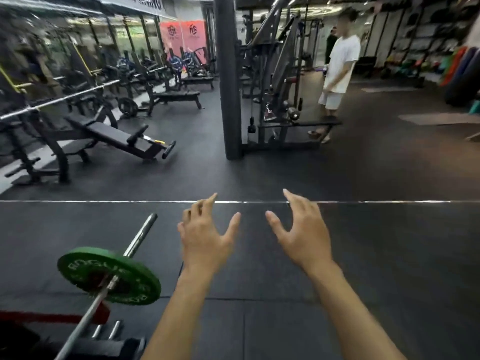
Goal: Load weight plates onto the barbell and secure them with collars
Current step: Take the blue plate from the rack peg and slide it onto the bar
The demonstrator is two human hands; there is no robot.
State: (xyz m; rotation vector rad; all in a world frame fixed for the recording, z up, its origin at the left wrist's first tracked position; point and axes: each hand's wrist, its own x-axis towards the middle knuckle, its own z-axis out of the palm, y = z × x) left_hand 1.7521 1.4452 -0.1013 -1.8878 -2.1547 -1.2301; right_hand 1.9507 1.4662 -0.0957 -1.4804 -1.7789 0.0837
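Observation:
A steel barbell [85, 318] runs from the lower left up toward the middle, its bare sleeve end [141, 233] pointing away from me. One green weight plate [109, 275] sits on that sleeve. No collar shows on the bar. My left hand [204, 240] hovers to the right of the sleeve end, fingers spread, holding nothing. My right hand [302, 233] is beside it at the same height, also spread and empty. Both hands are held out over the black rubber floor.
A rack with short chrome pegs [105, 333] sits at the bottom left under the bar. Benches [114, 137] line the left side. A black pillar [228, 79] and a cable machine [280, 100] stand ahead. A person in white [337, 71] stands at the right.

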